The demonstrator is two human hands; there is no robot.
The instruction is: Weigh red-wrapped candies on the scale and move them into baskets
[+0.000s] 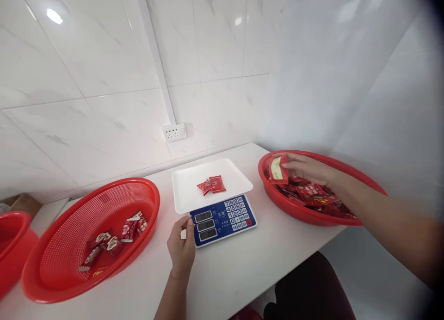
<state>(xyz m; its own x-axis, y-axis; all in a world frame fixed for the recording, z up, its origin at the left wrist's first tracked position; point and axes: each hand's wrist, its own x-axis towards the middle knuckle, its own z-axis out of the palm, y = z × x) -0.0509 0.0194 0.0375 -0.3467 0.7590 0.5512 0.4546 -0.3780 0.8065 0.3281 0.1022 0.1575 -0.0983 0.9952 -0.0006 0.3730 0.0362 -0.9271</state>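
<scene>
Left hand (181, 246): rests on the white table (236, 269), fingers (189, 222) bent and touching the front left corner of the scale (222, 218); it holds nothing.
Right hand (307, 168): over the right red basket (294, 206), fingers pinching one red packet (277, 170).
Scale tray (187, 190): two red packets (212, 185) lie on it, side by side.
Left red basket (55, 264): a few more red packets inside.

Both my hands out, arms spread apart.
My left hand (181, 248) sits near the desk's front edge, fingers curled, thumb up, forearm straight. My right hand (307, 168) reaches far right, palm down, fingers pinched closed, arm extended from the right edge.
</scene>
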